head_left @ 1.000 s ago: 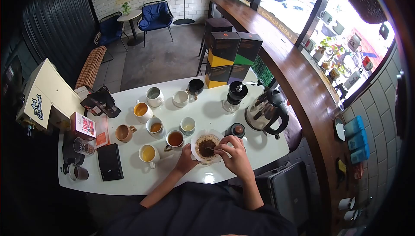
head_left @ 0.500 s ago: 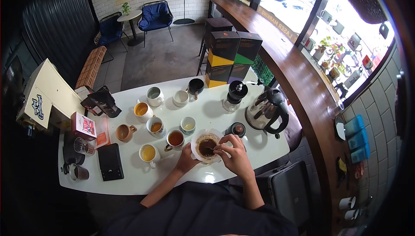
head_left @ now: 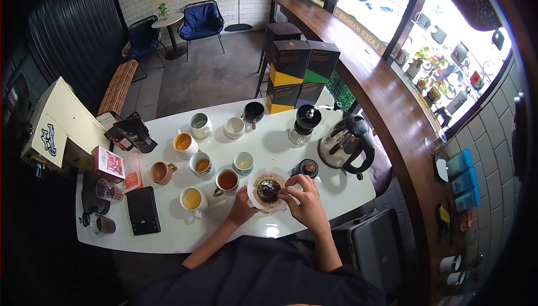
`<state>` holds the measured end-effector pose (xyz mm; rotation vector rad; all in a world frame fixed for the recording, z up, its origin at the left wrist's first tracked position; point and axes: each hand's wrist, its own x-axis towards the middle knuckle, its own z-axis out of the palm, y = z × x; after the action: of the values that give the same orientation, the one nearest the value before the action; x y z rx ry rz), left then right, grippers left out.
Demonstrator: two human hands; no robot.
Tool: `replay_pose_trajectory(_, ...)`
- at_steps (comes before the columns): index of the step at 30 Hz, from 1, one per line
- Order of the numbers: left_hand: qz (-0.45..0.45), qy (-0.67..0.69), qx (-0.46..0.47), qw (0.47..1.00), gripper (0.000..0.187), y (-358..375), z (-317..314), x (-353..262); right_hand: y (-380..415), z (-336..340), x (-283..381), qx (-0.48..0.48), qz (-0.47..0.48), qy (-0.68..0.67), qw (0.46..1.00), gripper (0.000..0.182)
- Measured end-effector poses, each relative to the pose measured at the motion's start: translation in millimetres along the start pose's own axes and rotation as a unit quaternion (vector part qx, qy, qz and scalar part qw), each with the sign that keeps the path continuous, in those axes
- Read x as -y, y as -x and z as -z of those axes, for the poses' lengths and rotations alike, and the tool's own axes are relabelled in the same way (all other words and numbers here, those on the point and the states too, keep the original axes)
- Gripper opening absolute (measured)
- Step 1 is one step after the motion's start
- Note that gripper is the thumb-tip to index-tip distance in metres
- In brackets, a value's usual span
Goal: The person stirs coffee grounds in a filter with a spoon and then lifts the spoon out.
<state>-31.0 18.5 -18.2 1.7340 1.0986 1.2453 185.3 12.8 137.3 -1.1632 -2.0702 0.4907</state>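
Observation:
My left hand point(head_left: 243, 208) is closed on the near left side of a coffee dripper lined with a white paper filter point(head_left: 252, 199). Inside, wet dark coffee point(head_left: 268, 189) glistens, with grounds clinging to the paper. My right hand point(head_left: 305, 201) is over the dripper's right rim, thumb and fingers pinched on a thin spoon handle; its lower end is lost in the coffee. A mug of reddish-brown tea point(head_left: 227, 180) stands just left of the dripper, and a pale cup point(head_left: 244, 162) sits behind it. Behind my right hand is a small dark round container point(head_left: 308, 167).
Several mugs, including a yellow-filled mug point(head_left: 192, 198), stand on the white table point(head_left: 207, 236). A kettle point(head_left: 343, 141) and hand grinder point(head_left: 306, 120) are at the right. A black scale point(head_left: 143, 209) lies left. Stacked boxes point(head_left: 290, 59) rise behind the table; a wooden counter point(head_left: 364, 65) curves along the right.
The coffee surface in the filter looks darker and shinier than before, with a bright reflection. Both hands keep nearly the same place; the right fingers have shifted only slightly.

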Motion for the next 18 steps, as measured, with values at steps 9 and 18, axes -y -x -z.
replay_pose_trajectory(9,0.003,-0.007,0.000,1.000,0.049,2.3,-0.8,3.0,1.4,-1.7,-3.2,-0.005,0.007,0.001,1.000,0.013)
replay_pose_trajectory(18,0.034,0.032,-0.007,0.999,0.049,3.9,-1.7,0.3,1.0,-0.6,-2.6,-0.002,0.002,-0.008,1.000,0.014)
